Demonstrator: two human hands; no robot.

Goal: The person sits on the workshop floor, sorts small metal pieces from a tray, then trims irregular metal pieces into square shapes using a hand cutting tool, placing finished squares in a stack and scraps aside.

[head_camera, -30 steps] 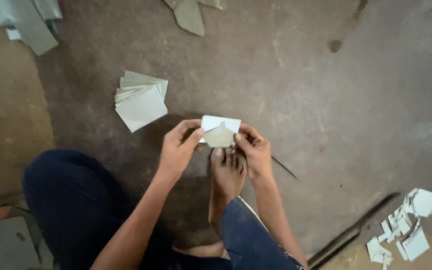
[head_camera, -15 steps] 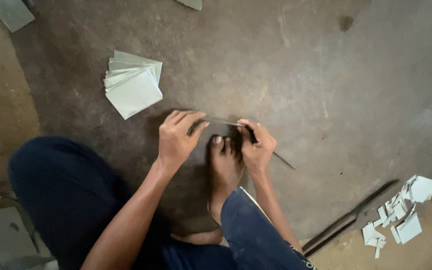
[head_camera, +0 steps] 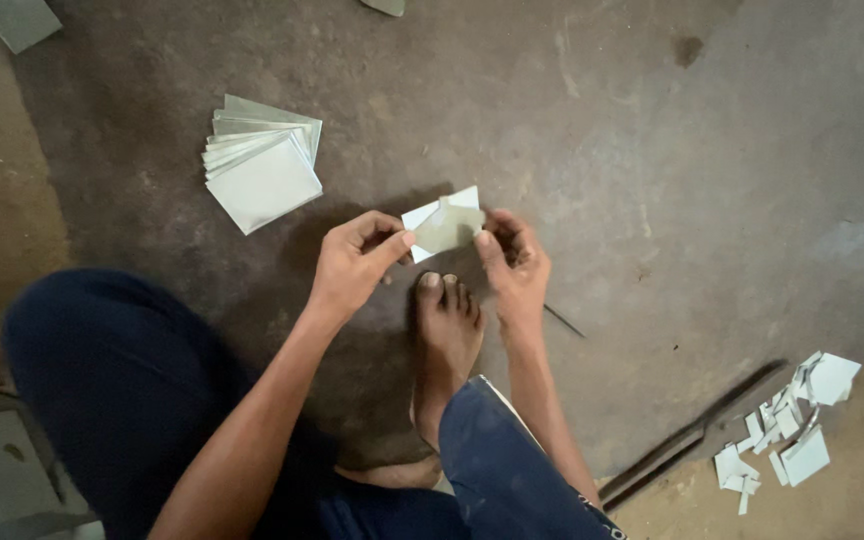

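Rough grey concrete floor (head_camera: 652, 150) fills the view, stained, with a browner strip down the left edge. Person seated on it, dark blue trousers (head_camera: 122, 400) covering the near-left knee, second leg coming in from the near edge with a bare foot (head_camera: 444, 345) flat on the floor, toes pointing far. Fanned stack of pale square sheets (head_camera: 262, 165) lies far-left of the hands, well apart from them. Heap of small pale offcuts (head_camera: 787, 430) sits near-right, beside a long dark groove or strip in the floor (head_camera: 692, 440). More pale sheet corners poke in at the far-left corner (head_camera: 17, 18) and top edge.

Left hand (head_camera: 352, 265) curled, thumb and forefinger pinched on the left edge of a small folded pale piece (head_camera: 444, 222). Right hand (head_camera: 514, 265) likewise curled, thumb up against the right edge of the same piece, fingers behind it. Piece is held in the air just beyond the toes, between both hands, one flap folded over its front. Thin dark stick or blade (head_camera: 562, 320) shows on the floor just right of the right wrist; cannot tell if the hand touches it.
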